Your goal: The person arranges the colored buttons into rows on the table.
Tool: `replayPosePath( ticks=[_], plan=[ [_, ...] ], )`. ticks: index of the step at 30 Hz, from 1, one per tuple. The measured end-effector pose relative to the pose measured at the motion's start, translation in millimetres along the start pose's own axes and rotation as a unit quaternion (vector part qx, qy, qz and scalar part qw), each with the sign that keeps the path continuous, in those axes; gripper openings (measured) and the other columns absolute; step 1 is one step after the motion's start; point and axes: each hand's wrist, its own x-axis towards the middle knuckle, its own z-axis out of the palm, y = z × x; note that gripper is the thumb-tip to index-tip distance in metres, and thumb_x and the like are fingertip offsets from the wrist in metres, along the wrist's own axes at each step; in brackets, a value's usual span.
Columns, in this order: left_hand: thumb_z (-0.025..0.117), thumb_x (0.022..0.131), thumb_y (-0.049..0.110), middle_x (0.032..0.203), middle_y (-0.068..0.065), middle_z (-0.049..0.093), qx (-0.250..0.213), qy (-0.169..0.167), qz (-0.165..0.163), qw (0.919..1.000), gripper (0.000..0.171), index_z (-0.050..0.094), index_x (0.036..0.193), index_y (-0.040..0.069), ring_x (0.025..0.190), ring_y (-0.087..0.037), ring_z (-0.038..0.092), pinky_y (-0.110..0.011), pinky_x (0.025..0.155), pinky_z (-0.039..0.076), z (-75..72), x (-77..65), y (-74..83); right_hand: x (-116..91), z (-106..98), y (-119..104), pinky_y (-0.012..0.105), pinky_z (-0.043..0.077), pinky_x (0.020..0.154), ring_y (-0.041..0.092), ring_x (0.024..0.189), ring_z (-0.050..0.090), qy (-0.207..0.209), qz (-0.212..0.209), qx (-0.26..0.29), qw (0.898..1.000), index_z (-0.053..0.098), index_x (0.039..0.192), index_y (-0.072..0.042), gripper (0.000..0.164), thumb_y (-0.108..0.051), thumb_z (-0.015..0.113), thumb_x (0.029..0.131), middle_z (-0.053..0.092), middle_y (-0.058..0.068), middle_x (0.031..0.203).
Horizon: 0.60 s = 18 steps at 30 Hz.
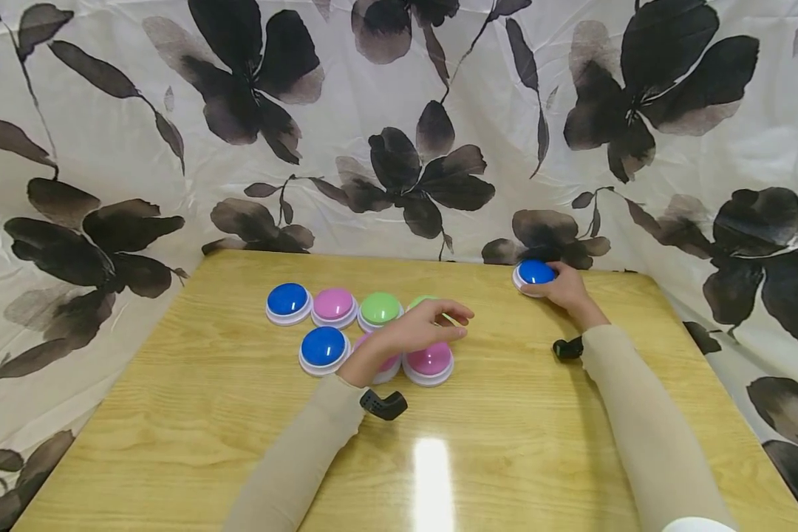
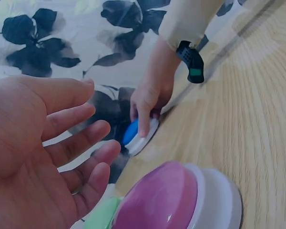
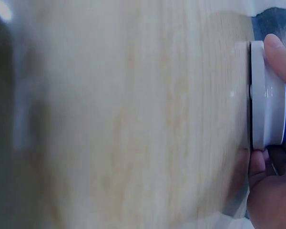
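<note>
At the table's back right, my right hand [image 1: 570, 290] grips a blue push button [image 1: 534, 271] with a white round base, thumb and fingers on opposite sides of it. In the right wrist view the white base [image 3: 264, 95] stands right at the tabletop. My left hand [image 1: 425, 326] hovers above the grouped buttons, fingers relaxed and holding nothing. Below it are a pink button [image 1: 431, 359], a partly covered pink button [image 1: 389, 366] and a mostly hidden green button [image 1: 422, 301]. The left wrist view shows the left palm [image 2: 19, 157] beside a pink button [image 2: 157, 200].
More domed buttons stand at the left of the group: a blue one [image 1: 287, 299], a pink one [image 1: 333, 304] and a green one [image 1: 380, 309] behind, another blue one [image 1: 323, 346] in front. A floral cloth [image 1: 412, 111] hangs behind the wooden table [image 1: 505, 443].
</note>
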Motion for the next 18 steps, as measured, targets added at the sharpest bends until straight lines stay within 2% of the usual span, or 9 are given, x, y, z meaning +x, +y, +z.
replayPosePath(
  ticks=[6,11,18],
  plan=[
    [0.062,0.096,0.014,0.123,-0.019,0.061,-0.012,-0.008,-0.005,0.9999,0.036,0.059,0.129,0.003,0.102,-0.017,0.057,-0.025,0.088,0.047,8.0,12.9,1.7,-4,1,-4,0.058,0.029,0.107,0.048,0.129,0.036,-0.025,-0.015,-0.034,0.999,0.031,0.144,0.009,0.103,-0.044,0.084,0.074,0.035,0.033,0.143],
    [0.063,0.096,0.015,0.123,-0.02,0.06,-0.027,-0.006,-0.01,0.9996,0.036,0.059,0.13,0.003,0.098,-0.019,0.059,-0.026,0.085,0.049,15.2,22.0,0.7,-7,5,-6,0.058,0.031,0.106,0.047,0.127,0.039,-0.036,-0.024,-0.041,0.998,0.032,0.145,0.007,0.105,-0.046,0.085,0.071,0.038,0.032,0.142],
    [0.063,0.096,0.016,0.126,-0.02,0.058,-0.03,0.0,-0.026,0.9992,0.04,0.056,0.133,0.002,0.102,-0.02,0.059,-0.026,0.085,0.048,26.2,29.7,4.5,-19,11,-8,0.057,0.033,0.105,0.044,0.123,0.044,-0.036,-0.047,-0.039,0.997,0.037,0.143,0.005,0.101,-0.044,0.086,0.07,0.043,0.028,0.14]
  ],
)
